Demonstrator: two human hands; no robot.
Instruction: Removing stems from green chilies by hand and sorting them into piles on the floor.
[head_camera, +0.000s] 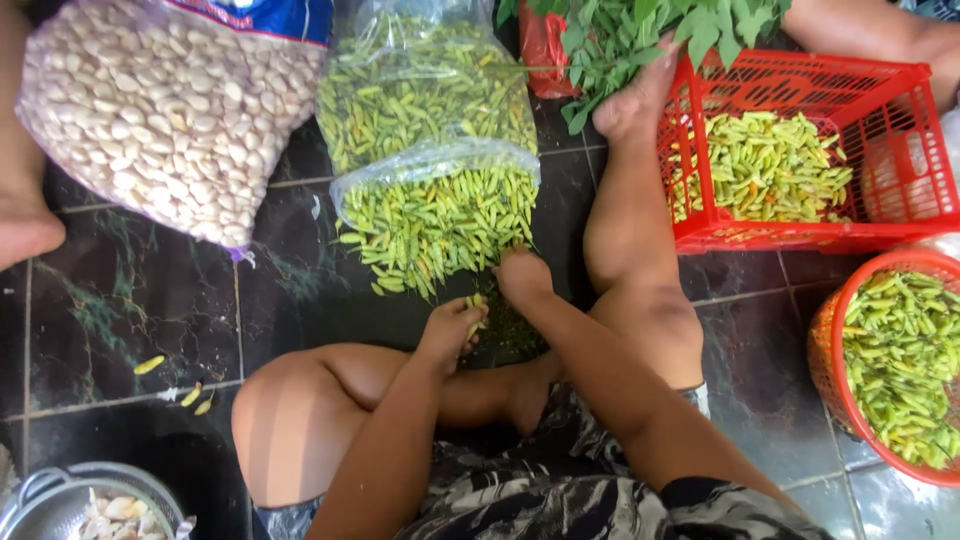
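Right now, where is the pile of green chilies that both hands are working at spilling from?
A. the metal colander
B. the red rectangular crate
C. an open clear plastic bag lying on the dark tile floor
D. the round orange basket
C. The left hand and right hand sit at the mouth of the clear plastic bag, where green chilies spill onto the floor; the crate and basket stand apart to the right.

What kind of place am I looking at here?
Probably a home or market food-prep spot on a dark tiled floor: a clear plastic bag of green chillies spills open, a red plastic crate holds more, and the left hand holds a chilli.
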